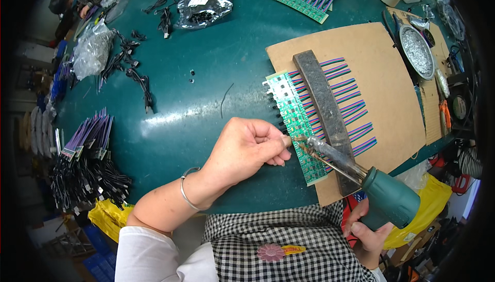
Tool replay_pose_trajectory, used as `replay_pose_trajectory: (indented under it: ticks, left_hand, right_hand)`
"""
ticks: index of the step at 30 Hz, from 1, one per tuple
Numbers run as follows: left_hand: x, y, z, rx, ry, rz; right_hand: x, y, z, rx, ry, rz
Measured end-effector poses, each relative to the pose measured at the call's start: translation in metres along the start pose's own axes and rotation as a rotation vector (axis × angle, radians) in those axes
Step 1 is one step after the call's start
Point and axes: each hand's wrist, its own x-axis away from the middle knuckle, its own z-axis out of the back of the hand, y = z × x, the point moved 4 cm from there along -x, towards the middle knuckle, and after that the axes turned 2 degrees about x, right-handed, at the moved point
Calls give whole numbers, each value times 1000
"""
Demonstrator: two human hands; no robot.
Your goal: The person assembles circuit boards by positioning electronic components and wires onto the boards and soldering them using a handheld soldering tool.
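Head view: we judge soldering underway, our left hand (247, 148) fingers pinching solder wire (290, 140) beside the circuit strip (294, 122), right hand (368, 230) gripping the soldering iron (361, 171); next joint needs steady aim.

The tabletop (206, 60) is smooth, glossy teal, throwing back light near the centre. A matt brown cardboard sheet (381, 76) lies at right under a rough, dull grey bar (322, 101). The circuit strip (295, 122) is glossy green. The soldering iron (384, 194) has a matt green plastic handle and scorched metal tip. At upper left, plastic bags (93, 47) crinkle and shine.
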Motion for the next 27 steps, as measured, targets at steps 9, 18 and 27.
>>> replay_pose_trajectory:
  ticks: [9,18,27]
  left_hand:
    - [0,0,0,3,6,-1]
    - [-1,0,-1,32,-5,-1]
    - [-2,-1,0,7,-4,7]
  right_hand:
    - [-9,-13,-11,-34,-45,91]
    - [-5,-4,-1,-22,-27,54]
    - [-8,-12,-4,-93,25,55]
